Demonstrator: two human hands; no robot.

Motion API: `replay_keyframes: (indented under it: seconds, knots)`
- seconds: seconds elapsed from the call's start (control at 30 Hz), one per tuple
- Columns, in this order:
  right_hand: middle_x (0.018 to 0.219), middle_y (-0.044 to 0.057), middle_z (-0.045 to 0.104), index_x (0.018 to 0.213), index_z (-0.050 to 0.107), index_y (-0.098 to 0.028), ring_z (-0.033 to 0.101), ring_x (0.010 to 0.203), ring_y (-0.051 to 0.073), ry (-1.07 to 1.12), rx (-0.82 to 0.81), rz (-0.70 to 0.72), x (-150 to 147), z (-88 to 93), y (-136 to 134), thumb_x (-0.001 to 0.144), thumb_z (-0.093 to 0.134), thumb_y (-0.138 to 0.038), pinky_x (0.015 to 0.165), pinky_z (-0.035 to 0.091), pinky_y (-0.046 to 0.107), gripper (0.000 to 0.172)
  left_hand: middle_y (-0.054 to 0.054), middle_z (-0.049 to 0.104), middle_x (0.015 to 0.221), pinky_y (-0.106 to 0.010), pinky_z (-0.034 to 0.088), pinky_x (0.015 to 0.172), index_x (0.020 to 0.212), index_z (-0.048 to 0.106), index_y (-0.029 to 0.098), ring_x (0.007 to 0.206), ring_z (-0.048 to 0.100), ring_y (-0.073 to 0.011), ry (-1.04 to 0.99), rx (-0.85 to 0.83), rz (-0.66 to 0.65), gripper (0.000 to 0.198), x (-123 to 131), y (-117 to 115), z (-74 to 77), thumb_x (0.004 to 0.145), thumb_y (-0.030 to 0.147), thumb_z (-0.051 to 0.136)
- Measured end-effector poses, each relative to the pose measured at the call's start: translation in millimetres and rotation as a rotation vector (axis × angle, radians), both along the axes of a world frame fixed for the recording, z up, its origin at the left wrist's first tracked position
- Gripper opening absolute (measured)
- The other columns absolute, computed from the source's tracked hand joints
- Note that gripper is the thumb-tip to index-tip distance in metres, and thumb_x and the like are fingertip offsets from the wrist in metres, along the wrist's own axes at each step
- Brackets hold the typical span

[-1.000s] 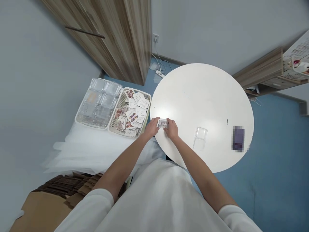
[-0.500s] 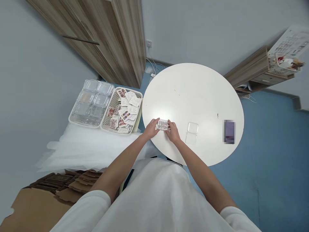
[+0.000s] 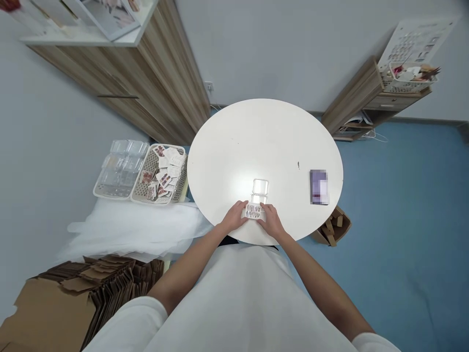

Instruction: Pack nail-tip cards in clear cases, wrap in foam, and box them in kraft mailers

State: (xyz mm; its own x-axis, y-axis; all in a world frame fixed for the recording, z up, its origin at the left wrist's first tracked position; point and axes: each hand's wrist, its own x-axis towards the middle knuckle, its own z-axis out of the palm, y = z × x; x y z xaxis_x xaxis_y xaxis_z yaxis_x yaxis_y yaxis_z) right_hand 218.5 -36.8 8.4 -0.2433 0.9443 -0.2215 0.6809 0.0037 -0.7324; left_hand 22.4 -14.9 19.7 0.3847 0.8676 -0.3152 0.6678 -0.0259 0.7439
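Between my two hands is a small white card of press-on nails (image 3: 253, 211), its nails lying in two rows. My left hand (image 3: 235, 216) pinches the card's left edge. Its right edge is gripped by the fingers of my right hand (image 3: 272, 221). Just beyond the card lies an opened clear plastic box (image 3: 260, 186) on the white table; the card overlaps its near half in view. Whether the card touches the box I cannot tell.
The round white table (image 3: 264, 127) carries a pixelated purple object (image 3: 319, 187) at right. Left of it stand a basket of nail cards (image 3: 136, 191) and a tray of clear boxes (image 3: 98, 189). Folded cardboard (image 3: 51, 313) lies lower left; a carton (image 3: 342, 230) sits on the floor.
Both hands have carried the card of press-on nails rightward across the table to the near side of the clear box. My view has also shifted, and the carton on the floor now shows.
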Motion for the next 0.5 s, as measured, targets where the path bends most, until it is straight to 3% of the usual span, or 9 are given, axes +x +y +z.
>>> replay_keyframes:
  seconds: [0.17,0.5]
  knots:
    - [0.121,0.009,0.040,0.128,0.035,-0.022,0.035,0.115,0.026,-0.033,0.022,0.023,21,-6.2,0,0.070,0.059,-0.027,0.094,0.036,0.042,0.063,-0.008,0.047,0.108,-0.036,0.044,0.080,0.126,0.036,0.022,0.094,0.051,-0.0219,0.094,0.031,-0.013,0.065,20,-2,-1.9,0.067,0.023,0.063]
    - [0.126,0.009,0.038,0.127,0.035,-0.022,0.035,0.117,0.026,-0.156,-0.026,0.064,24,-12.3,32,0.068,0.060,-0.029,0.093,0.034,0.039,0.064,-0.009,0.044,0.114,-0.034,0.041,0.084,0.124,0.039,0.022,0.104,0.045,-0.0247,0.246,0.057,-0.063,0.065,27,29,-7.1,0.065,0.024,0.065]
